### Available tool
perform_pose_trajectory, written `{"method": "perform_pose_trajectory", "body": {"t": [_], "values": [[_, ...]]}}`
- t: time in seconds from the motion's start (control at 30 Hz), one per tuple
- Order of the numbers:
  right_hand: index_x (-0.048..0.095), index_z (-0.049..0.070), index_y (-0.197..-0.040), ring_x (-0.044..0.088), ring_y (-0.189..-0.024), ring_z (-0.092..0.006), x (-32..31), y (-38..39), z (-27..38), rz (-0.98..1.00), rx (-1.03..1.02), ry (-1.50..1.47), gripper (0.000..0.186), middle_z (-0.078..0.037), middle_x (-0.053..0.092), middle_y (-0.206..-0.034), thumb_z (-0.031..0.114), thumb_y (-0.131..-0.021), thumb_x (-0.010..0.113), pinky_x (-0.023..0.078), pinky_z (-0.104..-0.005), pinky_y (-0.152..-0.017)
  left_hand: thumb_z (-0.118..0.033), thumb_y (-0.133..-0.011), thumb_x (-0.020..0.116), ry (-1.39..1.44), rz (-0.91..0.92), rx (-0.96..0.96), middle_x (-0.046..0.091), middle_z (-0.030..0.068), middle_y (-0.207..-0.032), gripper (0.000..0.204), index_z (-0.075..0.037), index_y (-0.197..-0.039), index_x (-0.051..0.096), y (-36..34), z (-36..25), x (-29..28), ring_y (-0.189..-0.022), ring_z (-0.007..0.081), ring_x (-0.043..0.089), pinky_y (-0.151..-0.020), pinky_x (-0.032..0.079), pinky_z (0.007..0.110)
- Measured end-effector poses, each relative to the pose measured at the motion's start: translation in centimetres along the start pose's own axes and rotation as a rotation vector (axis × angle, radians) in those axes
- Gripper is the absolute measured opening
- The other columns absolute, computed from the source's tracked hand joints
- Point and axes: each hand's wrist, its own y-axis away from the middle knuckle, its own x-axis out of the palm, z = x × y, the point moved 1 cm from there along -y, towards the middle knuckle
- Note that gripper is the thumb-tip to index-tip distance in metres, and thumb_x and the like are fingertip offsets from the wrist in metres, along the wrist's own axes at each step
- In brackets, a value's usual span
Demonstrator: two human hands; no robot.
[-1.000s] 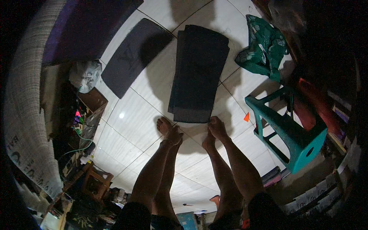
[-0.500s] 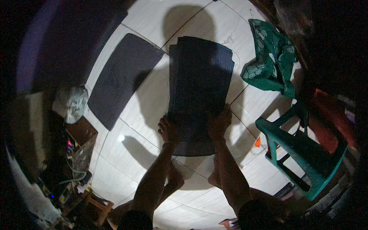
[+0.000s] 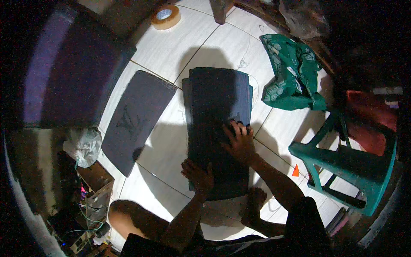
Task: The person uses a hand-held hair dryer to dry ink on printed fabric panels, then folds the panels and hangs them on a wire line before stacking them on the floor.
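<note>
A thick stack of dark cloth-like panels (image 3: 214,98) lies on the white tiled floor in front of me, its layers a little uneven along the edges. My right hand (image 3: 240,144) rests on its right side, fingers spread and slightly bent over the top panel. Lower down, my left hand (image 3: 198,174) lies on the stack's near left edge with the fingers extended and the thumb apart. To the left a single dark grey panel (image 3: 139,113) lies flat by itself, bearing a faint darker design. Neither hand has lifted anything.
Right of the stack are a crumpled green patterned bag (image 3: 291,77), a green plastic stool (image 3: 338,162) and a small orange piece (image 3: 296,171). A tape roll (image 3: 166,17) lies far off. At left stand a plastic bag (image 3: 84,145) and a cardboard box (image 3: 96,179).
My right hand has moved from the stack's right edge onto its top, and its fingers have spread. The left hand has shifted off the edge grip to lie flatter. The view has tilted farther forward.
</note>
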Motion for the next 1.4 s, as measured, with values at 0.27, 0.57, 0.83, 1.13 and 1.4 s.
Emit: {"method": "perform_pose_trajectory", "body": {"t": [0.27, 0.57, 0.83, 1.13, 1.4], "values": [[0.048, 0.013, -0.136, 0.051, -0.111, -0.0327, -1.6, 0.5, -0.8, -0.063, -0.052, -0.016, 0.058, -0.016, 0.043, -0.139, 0.039, -0.086, 0.062, 0.039, -0.0484, -0.091, -0.054, -0.088, 0.053, -0.067, -0.034, -0.025, 0.015, 0.0312, -0.148, 0.097, 0.012, -0.144, 0.01, 0.4, -0.8, -0.2, -0.141, 0.0459, 0.005, -0.112, 0.0, 0.06], [0.049, 0.013, -0.136, 0.05, -0.107, -0.0325, -2.8, -0.8, -1.9, 0.036, -0.157, 0.06, 0.063, -0.015, 0.046, -0.136, 0.034, -0.08, 0.069, 0.041, -0.0453, -0.087, -0.061, -0.088, 0.046, -0.093, 0.021, -0.075, 0.009, 0.0289, -0.152, 0.099, 0.011, -0.145, 0.009, 0.0, 0.1, 0.9, -0.143, 0.0437, -0.001, -0.113, 0.001, 0.06], [0.053, 0.007, -0.127, 0.049, -0.112, -0.0344, -4.0, 0.0, -3.8, 0.058, -0.251, -0.042, 0.058, -0.017, 0.047, -0.134, 0.024, -0.075, 0.073, 0.041, -0.0478, -0.094, -0.062, -0.087, 0.047, -0.124, 0.229, -0.17, 0.009, 0.0301, -0.152, 0.101, 0.012, -0.144, 0.008, -0.7, -1.4, -0.6, -0.143, 0.0454, 0.001, -0.112, 0.002, 0.06], [0.059, -0.003, -0.108, 0.061, -0.086, -0.0274, 1.6, 5.6, 1.1, -0.402, 0.667, -0.522, 0.036, -0.015, 0.063, -0.096, 0.014, -0.079, 0.072, 0.049, -0.0384, -0.08, -0.061, -0.084, 0.053, -0.131, 0.029, -0.087, 0.011, 0.0314, -0.15, 0.104, 0.013, -0.144, 0.01, -0.2, 0.4, 0.7, -0.142, 0.0464, 0.005, -0.112, 0.002, 0.06], [0.06, -0.007, -0.105, 0.06, -0.078, -0.0222, 6.0, 5.2, -0.7, -0.399, 0.966, -0.589, 0.042, -0.012, 0.065, -0.087, 0.015, -0.073, 0.077, 0.049, -0.0349, -0.075, -0.059, -0.084, 0.055, -0.062, 0.085, -0.048, 0.019, 0.0321, -0.147, 0.1, 0.011, -0.143, 0.015, -0.8, -0.8, 0.1, -0.14, 0.0466, 0.009, -0.111, 0.006, 0.062]]}}
